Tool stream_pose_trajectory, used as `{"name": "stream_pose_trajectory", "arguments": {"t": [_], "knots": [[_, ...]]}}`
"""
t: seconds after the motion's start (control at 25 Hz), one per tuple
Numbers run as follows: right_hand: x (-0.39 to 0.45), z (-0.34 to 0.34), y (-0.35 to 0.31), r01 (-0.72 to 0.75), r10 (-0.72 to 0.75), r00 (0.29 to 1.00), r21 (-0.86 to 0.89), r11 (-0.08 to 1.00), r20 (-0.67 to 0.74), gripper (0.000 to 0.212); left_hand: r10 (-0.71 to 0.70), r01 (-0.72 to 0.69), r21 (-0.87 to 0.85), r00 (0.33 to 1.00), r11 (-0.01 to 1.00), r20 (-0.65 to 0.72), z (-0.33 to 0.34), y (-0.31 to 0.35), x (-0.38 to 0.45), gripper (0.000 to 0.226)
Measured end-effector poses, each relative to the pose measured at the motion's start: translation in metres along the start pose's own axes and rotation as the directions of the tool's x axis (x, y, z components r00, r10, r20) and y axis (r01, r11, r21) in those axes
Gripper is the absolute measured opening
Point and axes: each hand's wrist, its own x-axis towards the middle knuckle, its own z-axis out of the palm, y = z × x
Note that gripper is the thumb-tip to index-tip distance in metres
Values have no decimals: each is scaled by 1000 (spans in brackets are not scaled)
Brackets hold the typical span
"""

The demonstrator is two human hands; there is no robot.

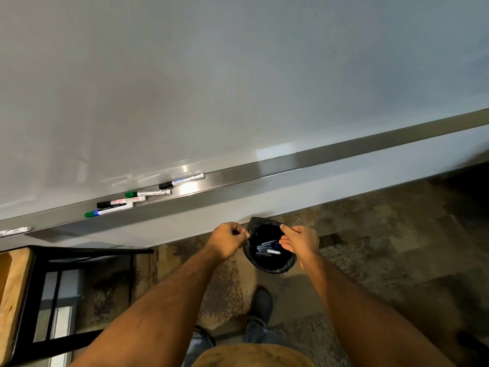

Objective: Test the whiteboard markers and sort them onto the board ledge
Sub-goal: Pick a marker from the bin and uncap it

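- Holding both hands over the bin [270,263]; left hand [228,241] is curled with fingertips pinched at the liner rim, right hand [300,241] has thumb and fingers closed toward each other at the opposite rim.
- I can't tell whether either pinch has the liner or something small, it's too dark there.
- Four markers [144,194] lie end to end on the ledge [344,152], left of my hands, caps on, pointing left.
- More markers [268,249] sit in the bin bottom, on the floor just below the board [238,75].
- My read: I'm either pulling one out or spreading the liner to get at them.
- To do it well: I keep the mouth open with the left, reach in with the right, take one marker only.
- Bin contents are murky, so no count and colours are unclear.
- Something white [14,231] at the ledge's far left is cut off; could be a marker or cloth.
- No test strokes visible on the board.
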Motion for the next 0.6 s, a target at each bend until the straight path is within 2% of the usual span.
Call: {"name": "stream_pose_trajectory", "arguments": {"t": [0.36,0.6], "knots": [[-11,36,-17,10,-12,992,21,1000,128,24,-58,54,-119,998,991,-31,-15,-2,0,12],[-36,93,-62,98,-106,964,43,994,245,22,-109,52,-324,981,945,-160,-51,-3,-3,11]]}}
